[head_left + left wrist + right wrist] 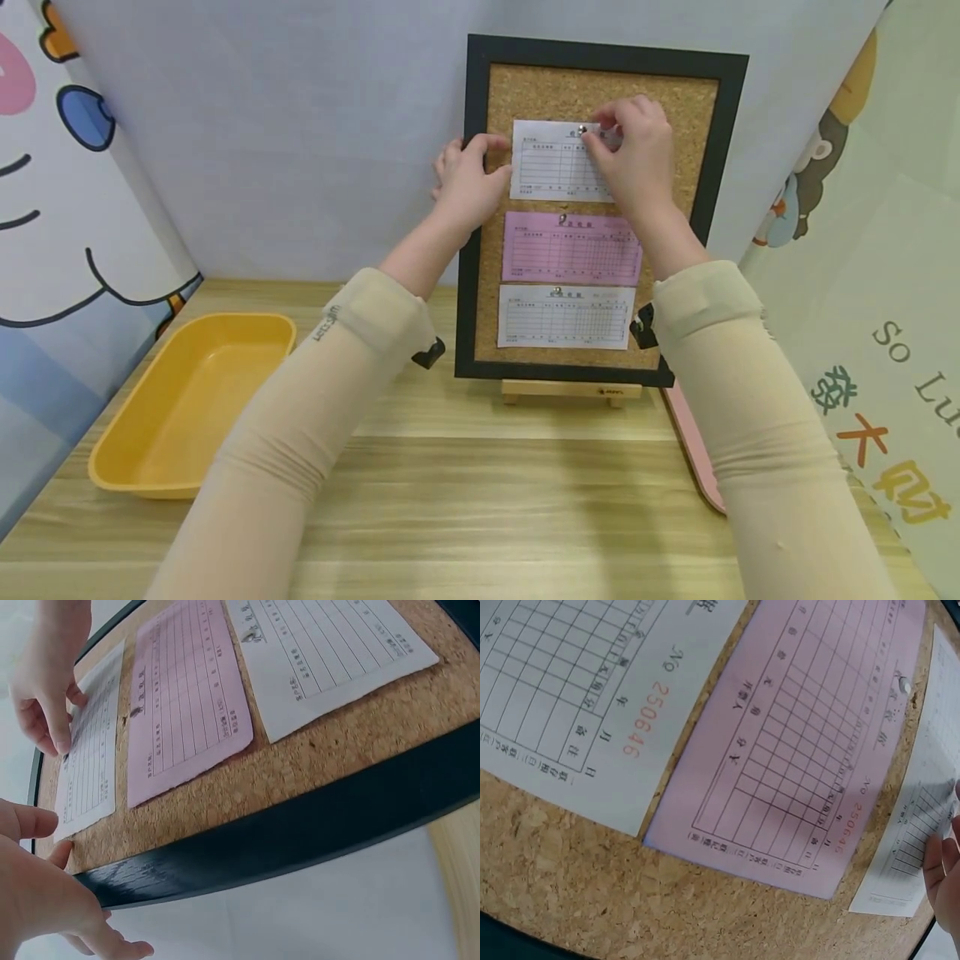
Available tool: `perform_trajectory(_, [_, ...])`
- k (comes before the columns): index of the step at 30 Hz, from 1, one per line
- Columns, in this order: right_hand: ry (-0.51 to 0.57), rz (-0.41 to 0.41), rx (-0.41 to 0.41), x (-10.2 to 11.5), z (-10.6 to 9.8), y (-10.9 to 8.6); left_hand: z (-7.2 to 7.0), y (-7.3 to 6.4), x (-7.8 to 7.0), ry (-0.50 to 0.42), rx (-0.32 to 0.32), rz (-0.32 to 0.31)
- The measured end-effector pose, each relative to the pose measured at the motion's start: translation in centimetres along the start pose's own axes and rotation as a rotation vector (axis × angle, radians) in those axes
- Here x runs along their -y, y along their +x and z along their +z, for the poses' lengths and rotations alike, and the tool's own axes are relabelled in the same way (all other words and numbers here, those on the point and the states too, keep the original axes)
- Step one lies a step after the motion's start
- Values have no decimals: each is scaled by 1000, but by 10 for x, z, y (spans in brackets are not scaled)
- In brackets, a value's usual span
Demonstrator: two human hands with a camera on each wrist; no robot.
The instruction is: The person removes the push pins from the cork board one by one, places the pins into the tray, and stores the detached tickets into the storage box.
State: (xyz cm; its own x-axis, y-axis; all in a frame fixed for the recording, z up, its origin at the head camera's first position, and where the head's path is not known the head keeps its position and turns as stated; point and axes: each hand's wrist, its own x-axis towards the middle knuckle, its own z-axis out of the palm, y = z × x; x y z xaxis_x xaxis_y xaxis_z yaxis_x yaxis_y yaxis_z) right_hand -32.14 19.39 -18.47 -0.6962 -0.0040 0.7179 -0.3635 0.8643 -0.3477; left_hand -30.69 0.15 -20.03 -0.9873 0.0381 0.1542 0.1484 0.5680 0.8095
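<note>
A white printed receipt slip (pixel 551 171) hangs at the top of a cork board (pixel 600 92). My right hand (pixel 637 154) is at its upper edge, thumb and forefinger pinching a silver push pin (pixel 581 131). My left hand (pixel 468 179) is at the board's left side; its thumb and forefinger, held apart, reach the slip's left edge, while other fingers extend past the frame (pixel 247 847). Below hang a pink slip (pixel 570 250) and a second white slip (pixel 564 318), each with a pin at its top. The right wrist view shows only part of the right hand (pixel 945 877).
The black-framed board leans on a small wooden stand (pixel 570 388) on the wood-grain table (pixel 465 500). To the left is a yellow tray (pixel 191 400); a pink tray (pixel 693 450) lies partly hidden behind the right arm. A pale cloth (pixel 300 150) hangs behind.
</note>
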Motion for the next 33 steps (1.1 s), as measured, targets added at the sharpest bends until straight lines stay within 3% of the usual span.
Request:
perform_trajectory(9, [-44,42,-19,1,6,-2,12,3,-2,-107,-99,-54])
perform_trajectory(21, [-103,51,-43,7,7,0,21,6,10,-104,-207,58])
perform_trajectory(33, [-149,72,-12,12,8,4,21,5,8,-92,-224,53])
